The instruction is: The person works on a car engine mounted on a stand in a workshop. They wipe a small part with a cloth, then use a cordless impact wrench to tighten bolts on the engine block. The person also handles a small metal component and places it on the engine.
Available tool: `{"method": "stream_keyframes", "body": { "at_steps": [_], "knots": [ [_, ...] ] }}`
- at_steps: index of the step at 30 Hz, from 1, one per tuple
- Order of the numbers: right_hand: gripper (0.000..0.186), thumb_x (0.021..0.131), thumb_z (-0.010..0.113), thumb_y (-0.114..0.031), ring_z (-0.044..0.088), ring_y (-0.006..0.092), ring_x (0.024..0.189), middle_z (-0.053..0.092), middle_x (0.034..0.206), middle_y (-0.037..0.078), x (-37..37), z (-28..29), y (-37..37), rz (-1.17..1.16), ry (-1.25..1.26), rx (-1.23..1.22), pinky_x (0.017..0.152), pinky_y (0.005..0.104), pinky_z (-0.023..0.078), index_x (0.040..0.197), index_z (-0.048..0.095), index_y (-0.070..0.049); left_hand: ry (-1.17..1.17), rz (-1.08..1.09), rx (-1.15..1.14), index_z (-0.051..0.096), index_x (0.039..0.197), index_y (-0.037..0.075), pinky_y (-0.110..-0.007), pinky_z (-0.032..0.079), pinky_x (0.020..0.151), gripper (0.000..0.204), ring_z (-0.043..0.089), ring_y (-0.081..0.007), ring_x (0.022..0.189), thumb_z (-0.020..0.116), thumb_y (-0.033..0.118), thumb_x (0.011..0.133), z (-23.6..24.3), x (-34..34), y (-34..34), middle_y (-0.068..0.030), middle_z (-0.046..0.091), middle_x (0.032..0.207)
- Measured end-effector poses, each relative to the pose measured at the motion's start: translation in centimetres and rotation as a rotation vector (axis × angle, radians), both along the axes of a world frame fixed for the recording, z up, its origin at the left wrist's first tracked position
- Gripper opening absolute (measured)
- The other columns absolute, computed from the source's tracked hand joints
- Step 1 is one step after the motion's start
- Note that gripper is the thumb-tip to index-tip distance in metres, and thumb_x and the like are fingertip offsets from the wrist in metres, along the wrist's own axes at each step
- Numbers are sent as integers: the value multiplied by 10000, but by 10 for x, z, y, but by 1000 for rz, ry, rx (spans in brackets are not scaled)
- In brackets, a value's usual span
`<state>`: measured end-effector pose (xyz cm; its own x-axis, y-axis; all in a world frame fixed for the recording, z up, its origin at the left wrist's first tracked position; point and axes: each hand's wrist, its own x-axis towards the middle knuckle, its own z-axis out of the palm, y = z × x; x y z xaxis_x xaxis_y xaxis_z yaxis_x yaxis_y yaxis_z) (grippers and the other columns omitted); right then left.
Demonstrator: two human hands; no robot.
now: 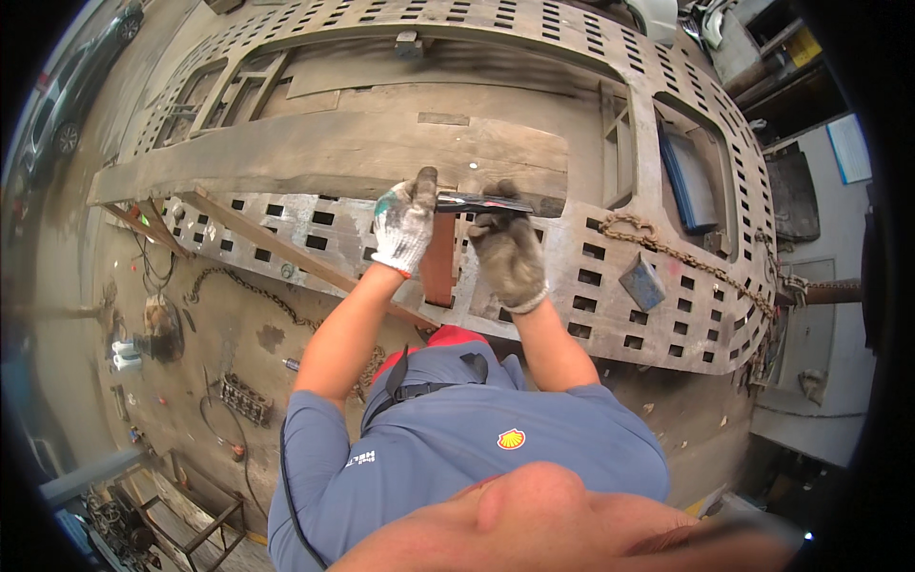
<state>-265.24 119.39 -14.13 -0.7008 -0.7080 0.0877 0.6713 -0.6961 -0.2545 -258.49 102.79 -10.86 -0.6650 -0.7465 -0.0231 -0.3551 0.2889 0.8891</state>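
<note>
Between my two gloved hands is a short, dark, glossy bar-shaped piece point(483, 203), held level above the near edge of a wooden plank point(362, 151). My left hand point(404, 221), in a whitish knitted glove with dark and green stains, is closed on its left end, thumb upward. My right hand point(512, 253), in a dirty grey-brown glove, grips the right end with fingers bent around it. What exactly the piece is I cannot make out. Below it stands a reddish-brown post point(439, 262), rising from the slotted metal frame.
A large slotted metal frame point(658, 329) surrounds the plank. On its right lie a rusty chain point(696, 262), a blue-grey block point(643, 283) and a blue panel point(684, 181). Another chain point(253, 296) and an engine-like metal part point(245, 398) lie on the left floor. A car point(71, 91) stands far left.
</note>
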Motion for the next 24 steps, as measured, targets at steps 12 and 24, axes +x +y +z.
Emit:
{"method": "stream_keyframes", "body": {
  "at_steps": [12, 24],
  "knots": [
    [305, 938, 618, 5, 679, 224, 1027, 683, 1221, 145, -16, -4, -24, -532, 595, 337, 905, 349, 561, 1243, 619, 28, -239, -13, 19, 679, 887, -2, -494, 501, 702, 689, 654, -357, 747, 467, 643, 1005, -42, -78, -43, -192, 684, 822],
    [374, 918, 666, -168, 632, 265, 997, 689, 1189, 149, -48, -6, 12, -40, -95, -110, 787, 350, 510, 1260, 641, -17, -222, -178, -556, 696, 1054, 36, -474, 522, 929, 569, 653, -383, 1061, 568, 585, 984, -35, -78, -70, -199, 689, 1091]
  ]
}}
